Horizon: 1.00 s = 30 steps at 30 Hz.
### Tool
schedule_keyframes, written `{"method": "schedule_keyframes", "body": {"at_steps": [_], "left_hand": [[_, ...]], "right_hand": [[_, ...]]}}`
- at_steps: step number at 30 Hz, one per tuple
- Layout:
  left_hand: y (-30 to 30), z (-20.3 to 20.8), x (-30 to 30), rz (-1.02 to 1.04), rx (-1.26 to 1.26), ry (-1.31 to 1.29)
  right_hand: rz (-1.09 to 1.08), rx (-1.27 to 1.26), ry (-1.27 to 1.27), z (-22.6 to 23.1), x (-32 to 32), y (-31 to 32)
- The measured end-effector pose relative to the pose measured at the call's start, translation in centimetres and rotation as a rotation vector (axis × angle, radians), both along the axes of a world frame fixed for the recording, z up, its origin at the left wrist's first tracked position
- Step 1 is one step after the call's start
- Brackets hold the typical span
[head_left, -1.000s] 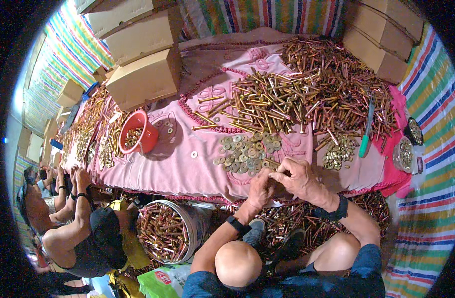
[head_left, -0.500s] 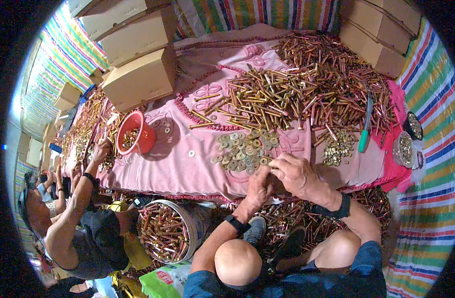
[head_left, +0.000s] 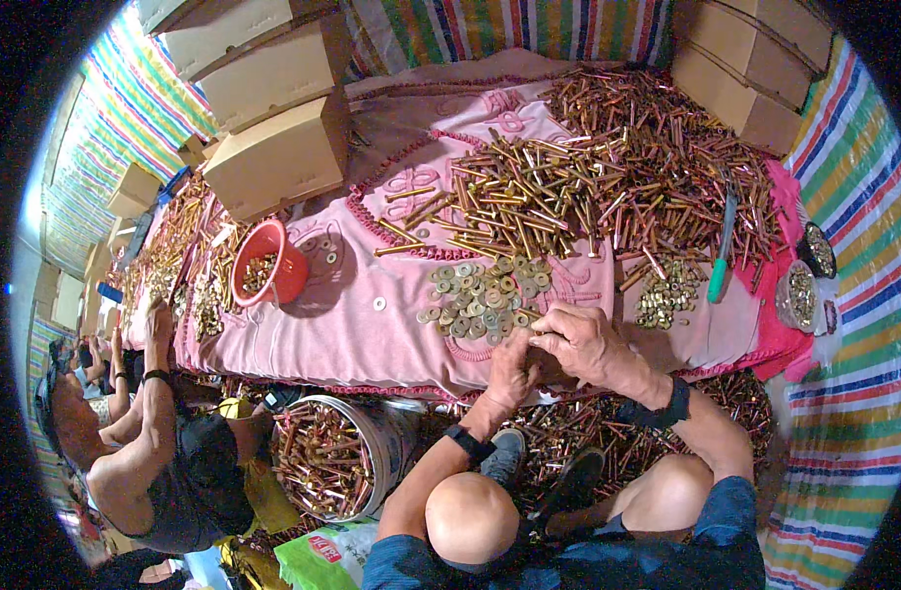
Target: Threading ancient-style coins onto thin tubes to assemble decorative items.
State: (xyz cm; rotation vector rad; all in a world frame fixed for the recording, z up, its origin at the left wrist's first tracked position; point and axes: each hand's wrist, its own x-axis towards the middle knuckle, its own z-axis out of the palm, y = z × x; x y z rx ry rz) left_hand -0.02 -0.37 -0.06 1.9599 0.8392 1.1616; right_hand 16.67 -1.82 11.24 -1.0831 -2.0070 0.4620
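At the near edge of the pink cloth, my left hand and my right hand meet with their fingers closed. Between them they grip what looks like a brass-coloured bolt, mostly hidden by the fingers. Just beyond my fingertips lies a spread of flat round washers. To the right of them is a small heap of nuts. A large pile of long brass-coloured bolts covers the cloth farther back.
A red bucket with small metal parts stands left on the pink cloth. A green-handled tool lies right. Cardboard boxes are stacked behind. A large pail holds bolts below the table. A co-worker sits at left.
My hands stay together at nearly the same spot, with only slight finger movement. The co-worker's arm has drawn back from beside the red bucket toward the left.
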Motion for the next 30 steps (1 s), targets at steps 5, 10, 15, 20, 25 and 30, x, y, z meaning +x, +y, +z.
{"method": "schedule_keyframes", "body": {"at_steps": [5,10,15,20,25,30], "left_hand": [[-0.4,1.5,0.3,0.039,0.022,0.026],[0.0,0.1,-0.1,0.025,0.031,0.027],[0.2,0.0,0.2,-0.010,0.005,-0.002],[-0.3,-0.1,-0.5,0.014,-0.147,0.067],[-0.3,0.6,-0.4,0.011,-0.073,0.066],[-0.5,-0.2,-1.0,0.016,-0.124,0.033]], "right_hand": [[0.093,-0.012,-0.067,0.6,1.0,0.7],[-0.018,-0.007,0.032,-0.1,-0.2,0.0],[-0.087,-0.086,0.036,-0.1,-0.3,-0.4],[-0.154,-0.119,0.038,0.9,-0.6,-0.7],[-0.163,-0.122,-0.017,1.0,-0.2,-1.2],[-0.079,-0.019,-0.001,0.5,-0.9,-0.8]]}}
